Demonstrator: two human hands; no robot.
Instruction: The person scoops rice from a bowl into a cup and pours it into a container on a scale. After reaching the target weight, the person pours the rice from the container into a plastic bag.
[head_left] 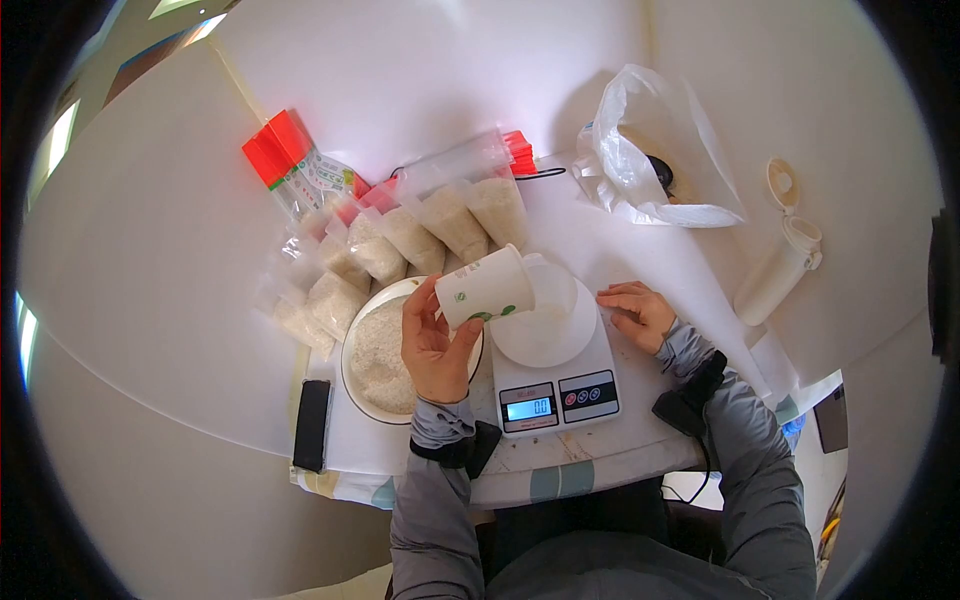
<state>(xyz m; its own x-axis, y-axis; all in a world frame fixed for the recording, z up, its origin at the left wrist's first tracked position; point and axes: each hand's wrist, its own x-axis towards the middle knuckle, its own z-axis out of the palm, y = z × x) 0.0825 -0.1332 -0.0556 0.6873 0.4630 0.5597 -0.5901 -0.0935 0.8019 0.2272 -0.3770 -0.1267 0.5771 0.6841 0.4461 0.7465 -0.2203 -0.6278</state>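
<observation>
My left hand (437, 350) is wrapped round a white paper cup (482, 287) with green print, tipped on its side with its mouth towards the right. The cup is above the gap between a bowl of rice (382, 350) and a white kitchen scale (556, 405). On the scale's round plate (550, 345) lies something translucent (549, 290), partly behind the cup's rim. The scale's display (529, 409) reads 0.0. To the right of the scale, my right hand (641, 312) rests on the table with its fingers stretched out, holding nothing.
Several clear bags of rice (425, 240) stand behind the bowl. Red-and-clear packaging (305, 165) lies at back left, a black phone-like slab (313, 425) at front left. At the right are a white plastic bag (640, 150) and an open-lidded cream bottle (777, 272).
</observation>
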